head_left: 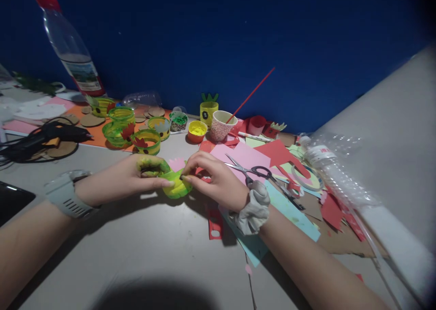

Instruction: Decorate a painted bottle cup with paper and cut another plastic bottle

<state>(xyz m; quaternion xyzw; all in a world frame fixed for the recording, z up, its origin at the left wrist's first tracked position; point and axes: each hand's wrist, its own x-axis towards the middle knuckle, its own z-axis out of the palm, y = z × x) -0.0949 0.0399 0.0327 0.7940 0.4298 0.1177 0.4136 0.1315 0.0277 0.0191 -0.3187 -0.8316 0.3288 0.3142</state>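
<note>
a small green cup (177, 189) held at mid-table

the cup is between the person's two hands, over the pale table (153, 260). the left hand (150, 171) is partly closed on it, thumb on the near side and fingers behind, with green and yellow stains on the fingers. the right hand (213, 178) is curled, its thumb and forefinger drawn close together at the cup's wall, beside a small dark speck (181, 177); whether they pinch it or only press there, i cannot tell. a pink paper crown (176, 164) shows at the cup's far rim

beyond the left hand stand several green-and-yellow cups (150, 148), one with a red paper cut-out (128, 132). a tall bottle (73, 46) with a red cap is behind them, and a black tool (70, 133) with a cord lies at the far left. past the hands, an orange tub (196, 138) of yellow stuff sits just beside a patterned cup (220, 130) holding a red stick (252, 94). scissors (243, 169) lie on paper next to the right hand, near a pale blue sheet (289, 207)
</note>
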